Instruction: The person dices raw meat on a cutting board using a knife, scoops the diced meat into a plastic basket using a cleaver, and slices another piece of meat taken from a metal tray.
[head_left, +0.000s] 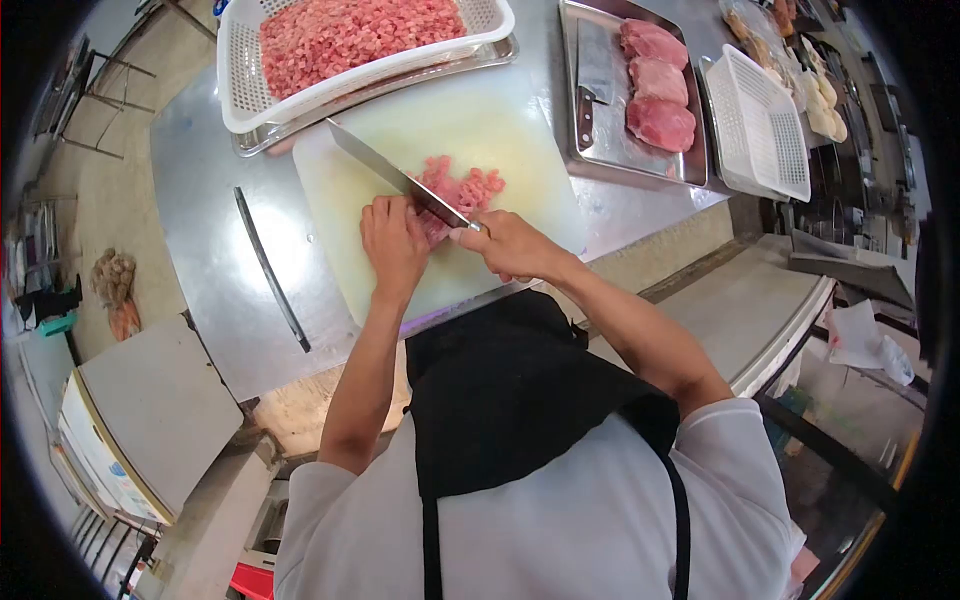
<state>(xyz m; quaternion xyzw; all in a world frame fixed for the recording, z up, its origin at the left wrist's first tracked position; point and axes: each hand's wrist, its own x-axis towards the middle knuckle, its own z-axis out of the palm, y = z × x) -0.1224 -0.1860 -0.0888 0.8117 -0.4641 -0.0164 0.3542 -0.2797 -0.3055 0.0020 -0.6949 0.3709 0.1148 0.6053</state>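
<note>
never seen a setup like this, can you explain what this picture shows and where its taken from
No machine: a person works bare-handed, seen by one camera worn on their head, looking down. The right hand holds a broad-bladed metal knife; the left hand rests against pink raw meat on a whitish rectangular cutting board. Beyond it, a white perforated plastic basket holds diced pink meat; to the right, a rectangular metal tray holds three pink meat pieces and a dark-handled knife.
</note>
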